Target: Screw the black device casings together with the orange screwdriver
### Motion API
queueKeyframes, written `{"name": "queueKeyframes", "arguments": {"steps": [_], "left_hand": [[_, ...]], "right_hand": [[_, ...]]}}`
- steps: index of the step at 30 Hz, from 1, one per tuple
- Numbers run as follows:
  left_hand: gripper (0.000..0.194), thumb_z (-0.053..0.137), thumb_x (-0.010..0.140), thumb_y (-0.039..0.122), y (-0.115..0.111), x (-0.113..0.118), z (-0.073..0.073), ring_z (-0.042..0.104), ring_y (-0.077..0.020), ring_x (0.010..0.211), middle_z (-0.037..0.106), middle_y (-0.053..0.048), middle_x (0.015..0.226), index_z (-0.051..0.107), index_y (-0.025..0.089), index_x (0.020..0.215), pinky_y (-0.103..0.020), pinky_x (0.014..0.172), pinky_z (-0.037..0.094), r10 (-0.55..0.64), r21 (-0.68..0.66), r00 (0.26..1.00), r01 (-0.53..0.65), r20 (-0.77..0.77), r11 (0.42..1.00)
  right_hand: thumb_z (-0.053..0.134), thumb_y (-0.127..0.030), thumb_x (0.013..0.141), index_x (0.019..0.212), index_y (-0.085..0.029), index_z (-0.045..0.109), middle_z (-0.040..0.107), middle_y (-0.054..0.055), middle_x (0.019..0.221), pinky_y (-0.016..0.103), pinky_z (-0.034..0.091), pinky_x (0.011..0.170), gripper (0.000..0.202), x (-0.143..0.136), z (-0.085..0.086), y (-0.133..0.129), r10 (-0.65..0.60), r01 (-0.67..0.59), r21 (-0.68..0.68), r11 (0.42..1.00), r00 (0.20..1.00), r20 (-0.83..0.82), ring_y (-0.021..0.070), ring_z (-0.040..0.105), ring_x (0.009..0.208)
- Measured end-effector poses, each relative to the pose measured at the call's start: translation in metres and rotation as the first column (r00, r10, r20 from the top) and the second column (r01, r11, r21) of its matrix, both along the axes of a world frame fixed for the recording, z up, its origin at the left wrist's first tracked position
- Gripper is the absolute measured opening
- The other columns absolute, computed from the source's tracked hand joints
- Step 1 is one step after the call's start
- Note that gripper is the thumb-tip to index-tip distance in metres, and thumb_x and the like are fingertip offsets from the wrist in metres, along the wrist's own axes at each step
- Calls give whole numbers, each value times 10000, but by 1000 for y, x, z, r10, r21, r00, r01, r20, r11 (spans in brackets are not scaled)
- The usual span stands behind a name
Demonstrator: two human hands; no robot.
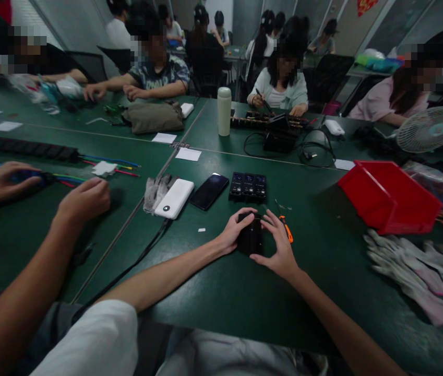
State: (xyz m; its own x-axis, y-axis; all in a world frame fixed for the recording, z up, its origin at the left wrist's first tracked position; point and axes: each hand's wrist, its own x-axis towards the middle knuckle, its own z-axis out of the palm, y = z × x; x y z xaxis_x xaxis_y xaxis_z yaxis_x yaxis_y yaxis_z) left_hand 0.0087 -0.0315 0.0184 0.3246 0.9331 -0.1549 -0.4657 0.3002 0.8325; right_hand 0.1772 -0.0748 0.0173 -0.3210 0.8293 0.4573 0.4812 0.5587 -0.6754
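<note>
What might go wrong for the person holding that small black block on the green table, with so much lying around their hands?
The orange-handled screwdriver lies right beside the right hand, so a sideways move could knock it or catch on its tip. The black block is held between the right hand and the left hand on the table; a slip might push it into the black tray or the phone just beyond.

Small black blocky part (250, 237), dark and matte, resting flat on green table (221, 292), cupped between left hand (232, 232) and right hand (279, 245); fingertips touching both sides and top. Fine detail too dark to make out.
</note>
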Motion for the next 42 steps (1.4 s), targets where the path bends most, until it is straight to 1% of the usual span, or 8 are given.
{"name": "queueKeyframes", "arguments": {"steps": [5,9,15,20,24,31,36,42], "left_hand": [[388,721,742,402,1,-1,-1,657,-212,864,696,-18,947,642,242,1087,-333,755,528,116,77,993,-112,-37,991],[481,732,745,367,0,0,-3,643,-212,982,674,-63,1044,582,208,1174,-363,902,508,81,136,996,-78,-21,988],[629,762,713,357,0,-1,-4,575,-251,1145,620,-101,1205,523,214,1277,-405,1017,440,25,320,994,9,-103,947],[679,657,780,481,3,-3,-6,580,-300,1137,501,-116,1362,386,322,1383,-495,858,537,-236,158,971,228,33,961],[548,676,784,399,6,-5,-7,599,-268,1086,578,-102,1258,525,243,1287,-464,906,514,-210,138,975,218,-68,966],[544,699,767,332,5,-4,-8,587,-254,1125,617,-105,1251,565,184,1273,-388,987,441,-91,209,992,107,-86,972],[600,735,730,316,4,-4,-7,567,-255,1159,599,-104,1285,557,187,1288,-357,989,432,-78,189,995,87,-56,978],[518,705,758,353,7,-5,-4,616,-202,1019,597,-94,1256,577,202,1237,-280,816,483,-167,46,986,165,26,985]], "right_hand": [[782,-349,706,1378,-287,404,392,111,1456,453,550,924,773,-6,-8,-2,-30,-21,-282,959,984,-178,294,529,1227],[686,-286,791,1340,-285,428,503,97,1359,404,594,828,606,-10,-11,-5,-99,10,-355,935,967,-234,232,641,1031],[616,-167,813,1276,-271,515,565,87,1299,486,482,1008,485,9,-3,5,-81,81,13,997,997,-1,268,544,1211],[565,-77,821,1315,-263,468,570,92,1306,522,438,1045,538,31,3,18,-18,-26,241,970,984,178,261,520,1240],[543,-47,826,1289,-260,490,547,94,1324,530,410,1072,513,33,6,17,45,-113,257,960,965,257,262,478,1284],[677,-192,776,1321,-265,446,414,114,1414,530,440,1050,597,14,3,9,-206,210,37,977,975,-84,301,407,1335],[663,-246,812,1382,-283,369,395,105,1446,469,507,999,642,6,-4,6,-227,186,-170,968,937,-266,279,408,1344],[631,-236,844,1297,-285,471,407,98,1434,454,531,974,483,8,1,4,-205,178,-118,977,937,-282,275,431,1330]]}}
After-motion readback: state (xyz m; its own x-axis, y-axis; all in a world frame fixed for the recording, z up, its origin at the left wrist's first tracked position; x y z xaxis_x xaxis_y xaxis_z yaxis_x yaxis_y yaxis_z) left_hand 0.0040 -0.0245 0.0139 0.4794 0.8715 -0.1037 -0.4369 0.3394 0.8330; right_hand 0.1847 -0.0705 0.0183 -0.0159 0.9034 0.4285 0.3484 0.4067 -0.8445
